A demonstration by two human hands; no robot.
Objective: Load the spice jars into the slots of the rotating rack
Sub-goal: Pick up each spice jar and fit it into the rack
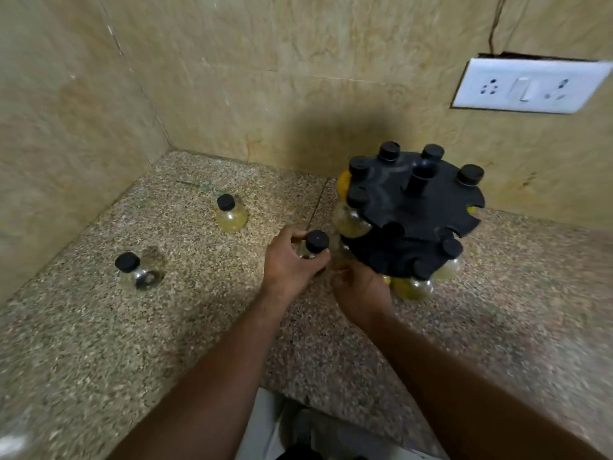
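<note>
Black two-tier rack [428, 207] stands partly loaded; three black-capped jars [231, 212] [141, 270] [315, 245] remain outside.

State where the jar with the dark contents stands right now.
The jar with dark contents stands upright at the left of the countertop, near the left wall, left of the left hand.

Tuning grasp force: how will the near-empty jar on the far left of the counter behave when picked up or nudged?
The near-empty jar looks almost clear inside, so it is probably light for its size. Its body is rounded and glossy, so likely slippery; the narrow black cap may offer a surer hold. It already appears to sit tilted on the counter, so a sideways nudge could tip or roll it.
</note>
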